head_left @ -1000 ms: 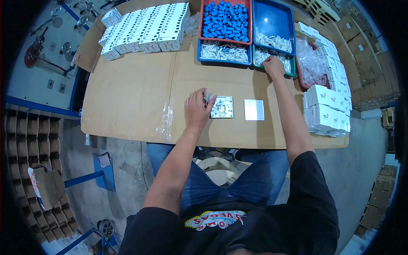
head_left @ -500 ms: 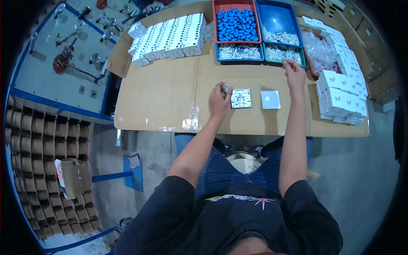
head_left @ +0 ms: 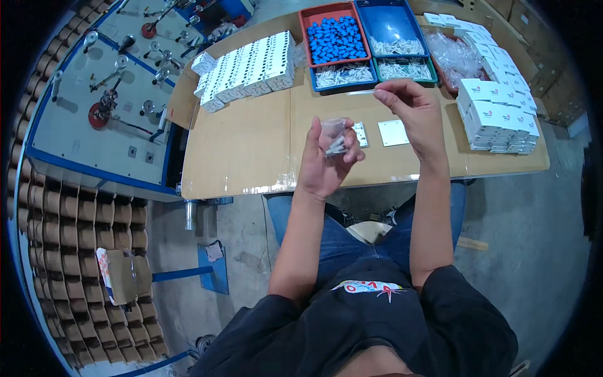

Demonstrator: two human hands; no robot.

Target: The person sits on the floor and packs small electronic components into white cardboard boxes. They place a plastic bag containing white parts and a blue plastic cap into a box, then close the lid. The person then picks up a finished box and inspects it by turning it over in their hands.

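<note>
My left hand (head_left: 326, 157) is raised palm up, its fingers curled around a small clear plastic bag (head_left: 333, 129). Several white plastic plugs (head_left: 336, 146) lie inside the bag. My right hand (head_left: 418, 113) hovers in front of the trays with thumb and forefinger pinched. A slim white plug (head_left: 361, 93) shows at its fingertips, slightly smeared. On the cardboard, a square white piece with fittings (head_left: 360, 134) is mostly hidden behind my left fingers. Beside it, a flat square white plate (head_left: 393, 133) lies partly behind my right wrist.
A red tray (head_left: 303, 25) holds blue pieces; blue trays (head_left: 314, 80) and a green tray (head_left: 432, 78) hold white plugs. Stacked white boxes stand at the left (head_left: 245, 69) and right (head_left: 496, 119). Clear bags (head_left: 452, 56) fill a container behind the right stack.
My right hand has come back from the green tray toward me. My left hand has turned palm up and lifted, showing the bag. The view has shifted slightly.
</note>
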